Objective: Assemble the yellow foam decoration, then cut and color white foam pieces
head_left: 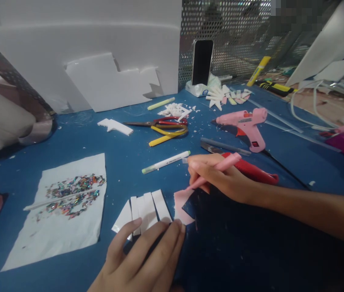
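My right hand (pixel 217 174) is closed round a pink marker (pixel 227 163), whose tip meets the upper edge of a pink piece of foam or card (pixel 180 200) with an angular notch. My left hand (pixel 147 255) lies flat with its fingers stretched out. Its fingertips press on the lower edge of the pink piece and on several white strips (pixel 148 207) set side by side. Just beyond my hands lies a white marker with green ends (pixel 166 162). A red-handled tool (pixel 251 170) lies partly hidden behind my right wrist.
At left, paper (pixel 68 239) carries shiny flakes (pixel 74 190). Scissors (pixel 160 123), a yellow marker (pixel 162 140) and white scraps (pixel 175 110) lie farther back. A pink glue gun (pixel 248 121) with its cord is at right. A phone (pixel 202 63) stands behind, near white boards (pixel 108 85).
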The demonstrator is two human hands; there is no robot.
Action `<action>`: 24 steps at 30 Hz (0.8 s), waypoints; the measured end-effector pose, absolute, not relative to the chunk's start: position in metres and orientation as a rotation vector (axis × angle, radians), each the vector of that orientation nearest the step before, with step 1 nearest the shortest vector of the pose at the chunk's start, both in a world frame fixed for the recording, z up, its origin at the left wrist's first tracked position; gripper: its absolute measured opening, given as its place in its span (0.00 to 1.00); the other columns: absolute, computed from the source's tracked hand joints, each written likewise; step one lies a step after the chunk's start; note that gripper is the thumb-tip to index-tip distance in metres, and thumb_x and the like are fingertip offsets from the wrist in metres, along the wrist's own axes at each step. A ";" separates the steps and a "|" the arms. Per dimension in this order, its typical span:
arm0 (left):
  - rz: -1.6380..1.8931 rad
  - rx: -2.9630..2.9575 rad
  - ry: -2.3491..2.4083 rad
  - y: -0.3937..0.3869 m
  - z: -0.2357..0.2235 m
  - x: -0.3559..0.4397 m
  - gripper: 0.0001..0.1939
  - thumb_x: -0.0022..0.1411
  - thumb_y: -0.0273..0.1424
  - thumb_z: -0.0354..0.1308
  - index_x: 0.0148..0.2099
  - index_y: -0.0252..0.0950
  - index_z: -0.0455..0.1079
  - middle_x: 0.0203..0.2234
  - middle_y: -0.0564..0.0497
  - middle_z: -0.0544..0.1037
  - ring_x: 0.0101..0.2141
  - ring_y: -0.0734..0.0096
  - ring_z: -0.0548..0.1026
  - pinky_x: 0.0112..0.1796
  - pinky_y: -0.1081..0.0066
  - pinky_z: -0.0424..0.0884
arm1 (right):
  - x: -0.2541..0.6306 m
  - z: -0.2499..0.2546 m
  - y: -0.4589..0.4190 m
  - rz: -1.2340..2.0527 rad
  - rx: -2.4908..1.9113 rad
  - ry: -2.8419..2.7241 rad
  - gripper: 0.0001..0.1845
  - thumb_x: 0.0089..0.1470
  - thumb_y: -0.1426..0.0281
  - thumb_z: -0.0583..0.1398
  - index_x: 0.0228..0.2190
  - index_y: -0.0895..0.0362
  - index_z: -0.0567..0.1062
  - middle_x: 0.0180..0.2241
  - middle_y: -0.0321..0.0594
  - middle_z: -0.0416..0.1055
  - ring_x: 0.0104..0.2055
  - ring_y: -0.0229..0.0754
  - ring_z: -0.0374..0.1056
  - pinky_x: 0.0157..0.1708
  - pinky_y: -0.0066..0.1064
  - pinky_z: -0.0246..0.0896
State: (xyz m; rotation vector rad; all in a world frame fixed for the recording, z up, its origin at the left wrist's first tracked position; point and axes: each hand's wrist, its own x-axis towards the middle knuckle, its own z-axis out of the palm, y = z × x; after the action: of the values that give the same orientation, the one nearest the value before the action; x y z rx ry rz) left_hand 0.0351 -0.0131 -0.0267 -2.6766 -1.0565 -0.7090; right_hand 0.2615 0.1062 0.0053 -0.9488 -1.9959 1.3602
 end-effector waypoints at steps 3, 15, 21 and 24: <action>-0.744 -2.666 -1.064 -0.014 -0.027 0.036 0.17 0.70 0.39 0.51 0.51 0.35 0.74 0.46 0.57 0.80 0.48 0.71 0.69 0.65 0.62 0.38 | 0.261 0.006 0.106 1.366 -0.945 -2.013 0.30 0.65 0.55 0.49 0.21 0.61 0.71 0.17 0.32 0.60 0.19 0.31 0.57 0.21 0.26 0.54; -0.737 -2.674 -1.066 -0.011 -0.027 0.036 0.16 0.71 0.39 0.51 0.51 0.36 0.75 0.46 0.58 0.80 0.48 0.72 0.69 0.65 0.63 0.38 | 0.263 0.005 0.108 1.351 -0.961 -2.021 0.29 0.65 0.54 0.49 0.22 0.61 0.71 0.17 0.33 0.61 0.19 0.31 0.58 0.22 0.26 0.54; -0.698 -2.691 -1.066 -0.013 -0.028 0.035 0.18 0.70 0.40 0.51 0.52 0.36 0.74 0.47 0.57 0.79 0.49 0.71 0.69 0.65 0.62 0.37 | 0.263 0.005 0.107 1.364 -0.987 -1.993 0.29 0.64 0.52 0.50 0.22 0.61 0.71 0.17 0.34 0.62 0.19 0.31 0.58 0.20 0.25 0.54; -0.695 -2.693 -1.060 -0.012 -0.027 0.035 0.17 0.70 0.38 0.52 0.52 0.35 0.74 0.47 0.57 0.79 0.49 0.71 0.69 0.65 0.62 0.36 | 0.263 0.005 0.107 1.382 -1.016 -1.985 0.31 0.63 0.51 0.50 0.20 0.61 0.71 0.18 0.35 0.64 0.18 0.31 0.58 0.20 0.26 0.54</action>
State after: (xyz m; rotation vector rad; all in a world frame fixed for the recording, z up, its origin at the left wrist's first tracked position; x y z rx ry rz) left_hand 0.0349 -0.0123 -0.0270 -2.6931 -1.0597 -0.6951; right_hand 0.2626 0.1072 0.0048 -1.0160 -1.9846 1.3818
